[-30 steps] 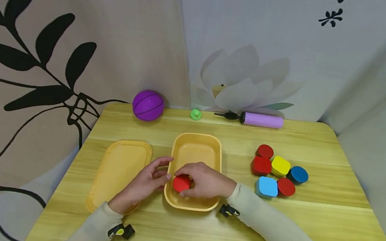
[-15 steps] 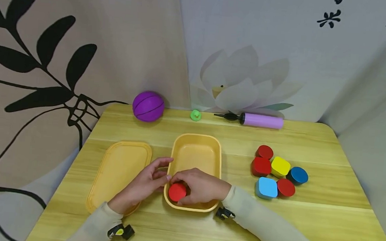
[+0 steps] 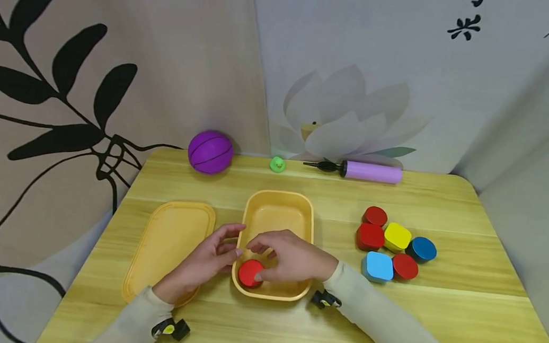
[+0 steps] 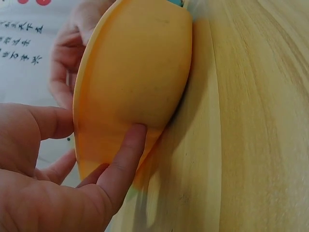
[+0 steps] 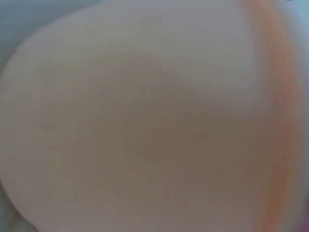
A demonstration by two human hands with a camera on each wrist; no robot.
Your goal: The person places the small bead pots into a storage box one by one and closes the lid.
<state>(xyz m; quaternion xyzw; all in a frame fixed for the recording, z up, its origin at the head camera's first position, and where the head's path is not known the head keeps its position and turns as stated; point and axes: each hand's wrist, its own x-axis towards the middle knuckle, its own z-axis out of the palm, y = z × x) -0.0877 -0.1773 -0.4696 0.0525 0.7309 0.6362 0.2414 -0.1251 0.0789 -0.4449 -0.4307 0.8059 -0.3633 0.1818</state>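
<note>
A round red block [image 3: 250, 273] sits in the near left corner of the yellow plastic box [image 3: 280, 194]. Over the box, my right hand [image 3: 292, 258] has its fingers spread off the block, while the thumb overlaps the block's right edge. My left hand [image 3: 208, 257] is at the box's left side, fingers fairly straight. In the left wrist view, one finger [image 4: 128, 157] of that hand presses against the outer wall and another digit meets the rim. A blurred, close patch of skin fills most of the right wrist view, hiding the block there.
The yellow lid [image 3: 171, 246] lies flat left of the box. To the right are red blocks [image 3: 370, 236], a yellow block [image 3: 397, 237], a dark blue one [image 3: 422, 249] and a light blue one [image 3: 378, 267]. Behind are a purple ball [image 3: 210, 152], small green toy [image 3: 277, 165] and purple pump [image 3: 370, 172].
The red block has moved nearer, into the box's near left corner. My right hand has loosened from it and shifted back right. The left hand has stayed at the box's side.
</note>
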